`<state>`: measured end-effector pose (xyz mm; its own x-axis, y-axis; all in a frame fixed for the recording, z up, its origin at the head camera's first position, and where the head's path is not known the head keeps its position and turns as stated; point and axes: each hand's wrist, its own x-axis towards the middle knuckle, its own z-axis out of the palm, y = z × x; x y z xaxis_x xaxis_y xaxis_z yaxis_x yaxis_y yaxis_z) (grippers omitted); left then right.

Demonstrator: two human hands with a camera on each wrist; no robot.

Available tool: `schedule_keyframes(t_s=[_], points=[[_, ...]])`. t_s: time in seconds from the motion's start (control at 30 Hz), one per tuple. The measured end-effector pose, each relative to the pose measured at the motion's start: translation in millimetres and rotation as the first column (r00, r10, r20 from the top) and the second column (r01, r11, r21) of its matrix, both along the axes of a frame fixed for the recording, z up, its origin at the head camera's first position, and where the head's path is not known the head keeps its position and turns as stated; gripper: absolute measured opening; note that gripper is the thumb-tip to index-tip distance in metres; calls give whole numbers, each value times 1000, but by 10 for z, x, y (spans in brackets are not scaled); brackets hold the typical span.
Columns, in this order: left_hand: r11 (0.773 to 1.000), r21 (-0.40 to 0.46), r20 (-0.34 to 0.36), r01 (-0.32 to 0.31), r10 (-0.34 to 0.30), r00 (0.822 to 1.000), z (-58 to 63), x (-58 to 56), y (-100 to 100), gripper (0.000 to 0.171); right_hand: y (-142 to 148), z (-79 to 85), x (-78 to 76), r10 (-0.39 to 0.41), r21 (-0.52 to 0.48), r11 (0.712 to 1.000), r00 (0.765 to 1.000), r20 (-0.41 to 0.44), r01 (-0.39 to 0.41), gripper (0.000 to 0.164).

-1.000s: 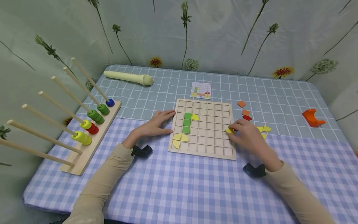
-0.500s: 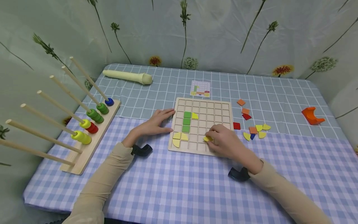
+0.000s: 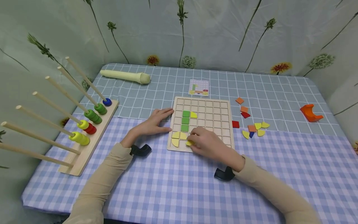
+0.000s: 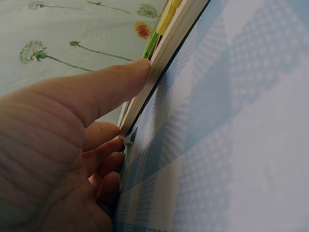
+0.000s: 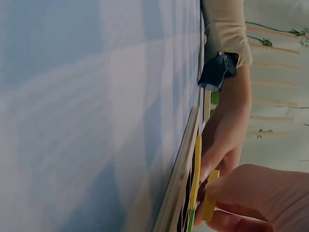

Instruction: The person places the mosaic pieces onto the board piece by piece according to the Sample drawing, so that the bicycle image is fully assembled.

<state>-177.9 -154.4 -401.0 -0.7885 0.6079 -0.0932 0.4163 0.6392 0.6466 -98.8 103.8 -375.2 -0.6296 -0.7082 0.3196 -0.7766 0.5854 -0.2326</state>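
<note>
A square wooden grid board (image 3: 203, 99) lies in front of the person. Along its left part sit a column of green squares (image 3: 185, 120), a yellow quarter-circle tile (image 3: 193, 115) beside the top one, and several yellow tiles (image 3: 175, 142) at the lower left. The right hand (image 3: 207, 141) pinches a yellow tile (image 5: 210, 195) between thumb and fingers, close over the board's lower-left cells. The left hand (image 3: 154, 123) rests at the board's left edge, its thumb (image 4: 137, 72) and fingertips touching the wooden side.
Loose orange, red, yellow and blue tiles (image 3: 251, 128) lie right of the board. A pattern card (image 3: 199, 87) lies behind it. A wooden bead abacus (image 3: 92, 137) stands at left, a pale microphone-shaped piece (image 3: 126, 76) at back left, and an orange curved block (image 3: 309, 113) at right.
The right hand has carried the yellow tile leftward across the board, from its right edge to the lower-left cells. The left hand has stayed at the board's edge.
</note>
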Motion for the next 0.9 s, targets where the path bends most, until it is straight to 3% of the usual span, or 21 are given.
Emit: schedule_keyframes(t_s=[0.37,0.9], points=[[1000,-8,-4,3,-3,1000,28,18,6,78,-120,-40,-5,84,43,995,996,33,-85,16],[1000,-11,1,1,-1,1000,28,1,10,78,-140,-97,-42,63,-10,998,998,1,-63,9]])
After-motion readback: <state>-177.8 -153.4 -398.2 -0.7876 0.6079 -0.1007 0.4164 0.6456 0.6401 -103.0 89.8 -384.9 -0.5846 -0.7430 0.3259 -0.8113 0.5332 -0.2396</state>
